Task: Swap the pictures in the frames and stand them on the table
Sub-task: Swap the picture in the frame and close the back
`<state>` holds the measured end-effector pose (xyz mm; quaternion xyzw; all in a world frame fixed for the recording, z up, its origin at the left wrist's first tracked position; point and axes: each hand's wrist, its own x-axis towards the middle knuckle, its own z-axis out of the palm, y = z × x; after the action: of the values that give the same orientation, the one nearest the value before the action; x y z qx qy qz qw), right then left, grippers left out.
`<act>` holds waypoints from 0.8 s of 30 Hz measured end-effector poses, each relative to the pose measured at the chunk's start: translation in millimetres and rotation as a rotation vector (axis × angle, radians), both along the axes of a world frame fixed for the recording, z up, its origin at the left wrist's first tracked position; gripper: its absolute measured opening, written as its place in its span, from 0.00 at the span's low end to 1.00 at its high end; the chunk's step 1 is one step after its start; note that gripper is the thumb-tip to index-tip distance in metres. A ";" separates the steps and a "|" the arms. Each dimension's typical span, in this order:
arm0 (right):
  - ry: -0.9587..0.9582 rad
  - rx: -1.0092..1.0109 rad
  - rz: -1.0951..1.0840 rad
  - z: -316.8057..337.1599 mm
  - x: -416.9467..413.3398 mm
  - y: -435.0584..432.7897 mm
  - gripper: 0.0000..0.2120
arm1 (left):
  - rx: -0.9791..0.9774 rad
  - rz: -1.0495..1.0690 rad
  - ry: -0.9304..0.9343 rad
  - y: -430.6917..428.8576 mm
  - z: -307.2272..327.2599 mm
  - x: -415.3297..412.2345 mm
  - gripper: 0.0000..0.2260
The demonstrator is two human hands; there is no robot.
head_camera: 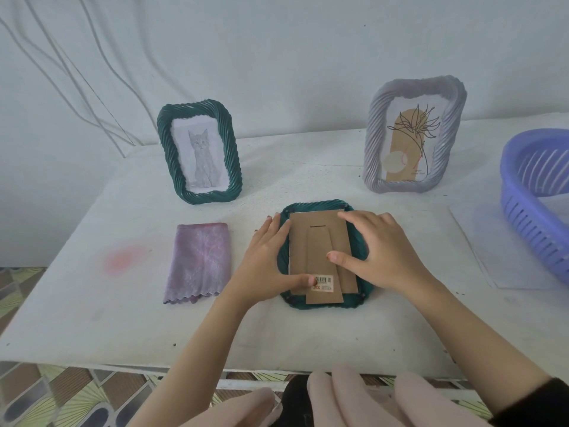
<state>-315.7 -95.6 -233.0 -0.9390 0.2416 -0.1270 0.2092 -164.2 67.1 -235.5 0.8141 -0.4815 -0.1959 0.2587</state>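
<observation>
The green frame (pixel 317 206) is lying face down on the table (pixel 277 334). The left hand (pixel 271 257) is resting on its rim, fingers together, thumb pressing the cardboard back (pixel 317 238). The right hand (pixel 378 254) is pressing with fingers spread. Uneven pressure could be seating the back crooked or creasing its stand.

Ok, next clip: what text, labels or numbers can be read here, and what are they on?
"2CO" (may be "200"), red print: sticker on the cardboard back of the face-down green frame.
Barcode digits and fine print on that sticker: too small to read.
Caption on the plant print in the grey frame: too blurred to read.
</observation>
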 end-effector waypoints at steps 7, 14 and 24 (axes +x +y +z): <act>0.020 0.012 -0.023 1.8 7.4 -4.7 0.42 | 0.143 -0.054 -0.026 -9.2 4.5 9.0 0.51; 0.195 0.076 -0.066 7.8 11.6 -9.5 0.51 | -0.027 0.105 -0.056 -16.7 -0.9 3.9 0.34; 0.325 0.056 -0.046 11.1 16.9 -15.6 0.52 | 0.101 0.100 -0.045 -25.7 5.4 17.3 0.46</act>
<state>-298.8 -111.2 -221.9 -0.9352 0.2969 0.0287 0.1908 -146.8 41.4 -230.1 0.8533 -0.4357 -0.1883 0.2160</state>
